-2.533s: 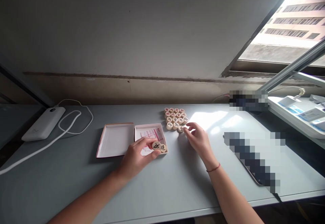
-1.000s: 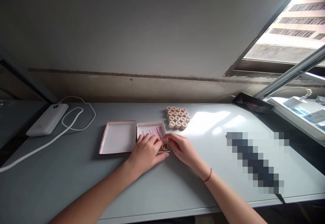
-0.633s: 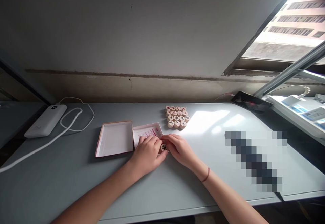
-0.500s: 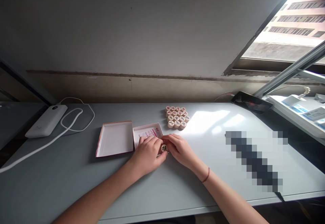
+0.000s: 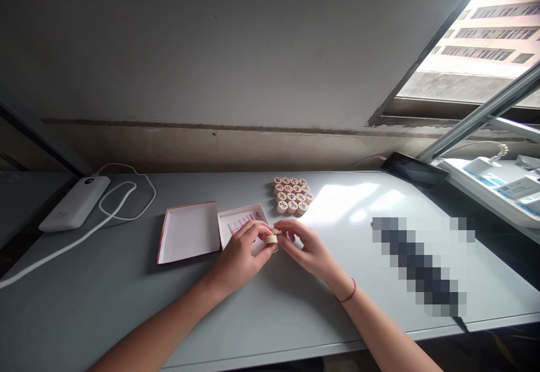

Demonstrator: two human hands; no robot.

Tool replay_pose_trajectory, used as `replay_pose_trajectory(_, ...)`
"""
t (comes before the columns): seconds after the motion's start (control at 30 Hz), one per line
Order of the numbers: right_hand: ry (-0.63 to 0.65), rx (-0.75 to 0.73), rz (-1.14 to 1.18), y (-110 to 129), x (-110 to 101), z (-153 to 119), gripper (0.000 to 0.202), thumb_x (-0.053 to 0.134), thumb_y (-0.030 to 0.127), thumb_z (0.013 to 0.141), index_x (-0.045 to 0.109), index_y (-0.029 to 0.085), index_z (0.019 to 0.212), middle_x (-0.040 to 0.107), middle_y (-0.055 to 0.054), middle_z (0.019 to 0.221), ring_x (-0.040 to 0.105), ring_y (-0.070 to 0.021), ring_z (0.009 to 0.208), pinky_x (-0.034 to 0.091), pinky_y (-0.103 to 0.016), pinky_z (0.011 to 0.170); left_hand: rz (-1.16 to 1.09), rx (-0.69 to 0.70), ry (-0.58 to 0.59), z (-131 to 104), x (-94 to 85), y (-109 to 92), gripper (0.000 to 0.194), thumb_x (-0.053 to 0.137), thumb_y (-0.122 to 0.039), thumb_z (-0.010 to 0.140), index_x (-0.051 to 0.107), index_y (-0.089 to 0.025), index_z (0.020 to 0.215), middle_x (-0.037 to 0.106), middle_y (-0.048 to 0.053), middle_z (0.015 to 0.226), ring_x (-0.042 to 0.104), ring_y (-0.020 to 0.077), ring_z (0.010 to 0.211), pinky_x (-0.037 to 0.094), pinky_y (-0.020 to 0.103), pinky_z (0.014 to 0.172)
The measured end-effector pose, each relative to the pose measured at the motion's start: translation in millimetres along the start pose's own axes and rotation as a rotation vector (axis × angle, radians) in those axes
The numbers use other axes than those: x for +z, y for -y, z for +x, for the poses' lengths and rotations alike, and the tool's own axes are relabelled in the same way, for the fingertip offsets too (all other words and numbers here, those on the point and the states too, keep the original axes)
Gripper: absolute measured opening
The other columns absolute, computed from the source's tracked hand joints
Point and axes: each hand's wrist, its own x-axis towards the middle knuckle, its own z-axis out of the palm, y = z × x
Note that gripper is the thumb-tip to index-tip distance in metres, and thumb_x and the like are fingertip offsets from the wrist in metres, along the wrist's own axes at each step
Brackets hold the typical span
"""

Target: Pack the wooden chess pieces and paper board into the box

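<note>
My left hand (image 5: pixel 247 248) pinches a round wooden Chinese chess piece (image 5: pixel 270 239) between thumb and fingers, its pale rim turned toward me. Close against it, the fingers of my right hand (image 5: pixel 304 245) close on a second Chinese chess piece (image 5: pixel 277 231), mostly hidden by the fingertips. Both hands are over the near right corner of a shallow white box (image 5: pixel 225 221) with a pink-printed paper inside. Behind them stand several stacked Chinese chess pieces (image 5: pixel 292 196) in neat rows, with red characters at the back and black ones in front.
Left of the box lies its matching open half (image 5: pixel 189 234). A white power bank (image 5: pixel 76 203) with a looped white cable (image 5: pixel 67 256) is at the far left. A dark phone (image 5: pixel 413 169) leans at the back right, near a white tray (image 5: pixel 498 186). A blurred dark object (image 5: pixel 417 265) lies at right.
The piece in my left hand has tipped from showing its black character to showing its rim. My right fingers have spread and arched a little. The stacked pieces stay as they were.
</note>
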Motion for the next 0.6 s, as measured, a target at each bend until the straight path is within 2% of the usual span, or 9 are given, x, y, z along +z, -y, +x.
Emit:
replay_pose_trajectory(0.1,-0.301,0.093,0.002,-13,-16,2,0.024,0.055,0.039,0.087,0.059,0.02,0.101,0.067,-0.009,0.096,0.062,-0.0179,0.079,0.049,-0.029,0.063,-0.005,-0.046,-0.043,-1,-2.8,1,0.006,0.056,-0.016,0.085,0.056,-0.021,0.086,0.064,0.002,0.094,0.061,0.0158,0.091,0.053,0.03,0.082)
replay_pose_trajectory(0.17,-0.487,0.189,-0.083,-25,-30,3,0.03,0.056,0.046,0.085,0.058,0.02,0.099,0.068,-0.01,0.093,0.063,-0.0195,0.079,0.048,-0.029,0.06,0.008,-0.088,-0.052,-1,-5.2,2,0.009,0.056,-0.017,0.086,0.058,-0.022,0.092,0.064,0.001,0.091,0.061,0.0144,0.085,0.054,0.027,0.077)
replay_pose_trajectory(0.23,-0.57,0.267,-0.207,-37,-44,4,0.034,0.056,0.051,0.083,0.059,0.02,0.096,0.068,-0.009,0.09,0.062,-0.0202,0.077,0.047,-0.029,0.06,0.015,-0.096,-0.052,-1,-7.1,2,0.012,0.055,-0.02,0.087,0.06,-0.023,0.097,0.064,0.001,0.092,0.061,0.0137,0.084,0.054,0.026,0.077)
replay_pose_trajectory(0.33,-0.484,0.32,-0.345,-53,-53,5,0.038,0.052,0.055,0.083,0.06,0.019,0.093,0.068,-0.008,0.083,0.058,-0.0188,0.067,0.046,-0.032,0.061,0.051,-0.083,-0.038,-2,-8.0,2,0.013,0.055,-0.021,0.088,0.062,-0.024,0.099,0.062,0.0,0.09,0.061,0.0134,0.083,0.052,0.026,0.078)
replay_pose_trajectory(0.4,-0.459,0.308,-0.451,-57,-50,6,0.04,0.049,0.055,0.084,0.06,0.018,0.094,0.067,-0.008,0.08,0.056,-0.0197,0.066,0.046,-0.036,0.065,0.092,-0.074,-0.028,-2,-8.0,2,0.014,0.057,-0.021,0.087,0.063,-0.024,0.1,0.061,0.0,0.085,0.06,0.0131,0.08,0.051,0.026,0.077)
replay_pose_trajectory(0.47,-0.529,0.226,-0.553,-52,-41,5,0.04,0.047,0.053,0.086,0.059,0.017,0.098,0.065,-0.011,0.084,0.056,-0.023,0.075,0.046,-0.041,0.072,0.144,-0.053,-0.02,-3,-8.0,2,0.014,0.06,-0.024,0.087,0.062,-0.023,0.101,0.06,-0.001,0.081,0.06,0.0129,0.075,0.051,0.026,0.075)
replay_pose_trajectory(0.53,-0.564,0.09,-0.558,-38,-26,4,0.035,0.048,0.046,0.088,0.057,0.017,0.105,0.064,-0.011,0.089,0.056,-0.0238,0.083,0.046,-0.041,0.076,0.206,-0.003,-0.017,-4,-8.0,3,0.014,0.062,-0.028,0.088,0.061,-0.022,0.101,0.06,-0.001,0.08,0.059,0.0128,0.072,0.051,0.026,0.072)
replay_pose_trajectory(0.6,-0.428,-0.049,-0.429,-18,-8,1,0.024,0.048,0.037,0.091,0.055,0.019,0.106,0.065,-0.009,0.089,0.057,-0.0197,0.078,0.048,-0.035,0.07,0.272,0.081,-0.026,-6,-7.1,4,0.014,0.06,-0.03,0.089,0.06,-0.022,0.101,0.061,-0.001,0.08,0.06,0.0133,0.071,0.051,0.026,0.069)
